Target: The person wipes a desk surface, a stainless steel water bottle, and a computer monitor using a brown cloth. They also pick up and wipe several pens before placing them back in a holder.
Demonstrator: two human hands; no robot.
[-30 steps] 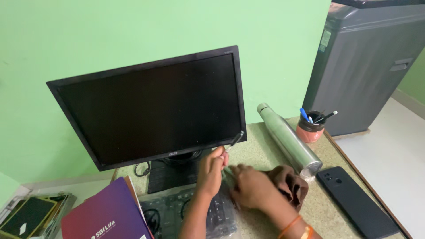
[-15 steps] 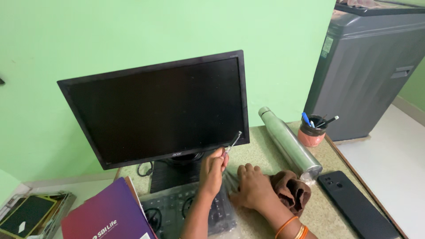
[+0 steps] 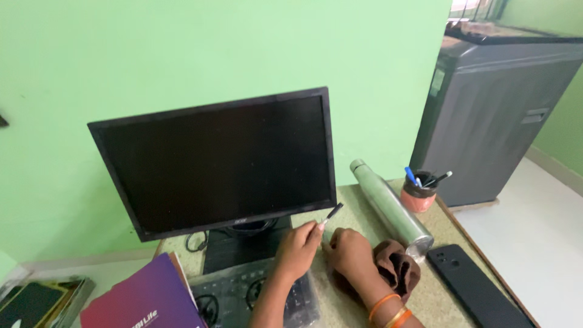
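Head view: left hand (image 3: 297, 248), grip closed on a pen (image 3: 328, 215), has dropped below the monitor (image 3: 215, 161); right hand (image 3: 347, 252) stays flat, gripping nothing.

Left hand (image 3: 296, 248): bare, no ring or watch in view; fingers slim, nails short and unpainted as far as can be told.
Left forearm: bare up to the bottom edge of the picture, no sleeve showing, no band at the wrist.
Right hand (image 3: 347, 252): bare, no ring visible on the fingers that show.
Right wrist: several thin bangles (image 3: 388, 309) worn together, orange ones with a gold-coloured one between them, sitting snug just behind the wrist.
Right forearm: bare below the bangles, no sleeve in view before the picture's edge.
Rest of body: out of view.
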